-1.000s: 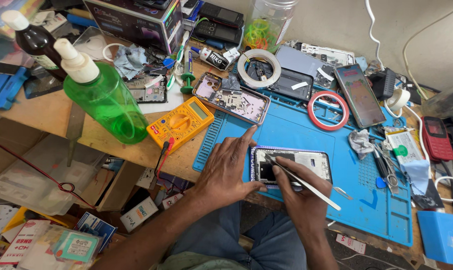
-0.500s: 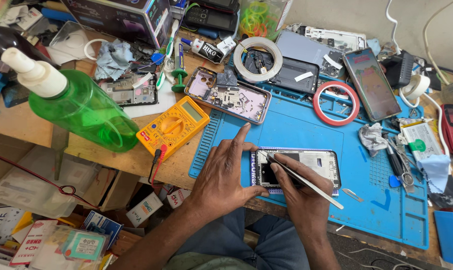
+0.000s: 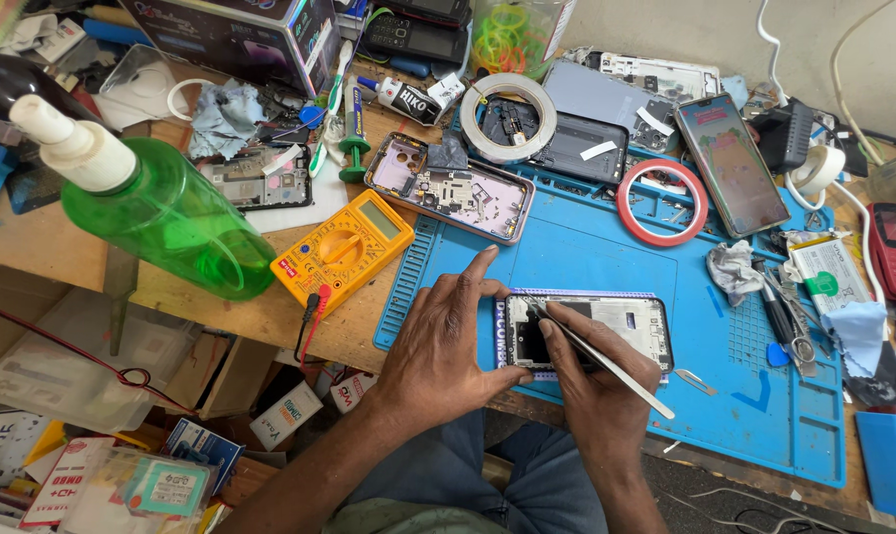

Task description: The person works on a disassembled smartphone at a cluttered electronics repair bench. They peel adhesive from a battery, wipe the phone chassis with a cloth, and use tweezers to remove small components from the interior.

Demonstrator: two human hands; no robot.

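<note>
An opened phone [image 3: 621,324] with its back removed lies on the blue work mat [image 3: 586,247] near the front edge. My left hand [image 3: 446,341] grips its left end, index finger stretched along the top edge. My right hand [image 3: 591,381] holds thin metal tweezers [image 3: 606,364] like a pen, their tip resting inside the phone near its left part. The phone's left end is partly hidden by my fingers.
A yellow multimeter [image 3: 344,249] lies left of the mat, a green spray bottle [image 3: 161,213] beyond it. Another open phone frame [image 3: 453,186], a white tape roll [image 3: 510,117], a red tape ring [image 3: 662,202], a lit phone [image 3: 732,163] and small tools [image 3: 789,321] surround the work.
The view has shifted slightly, so everything sits a little lower and left in frame. Both hands stay on the phone, and the tweezers' tip has barely moved inside it.
</note>
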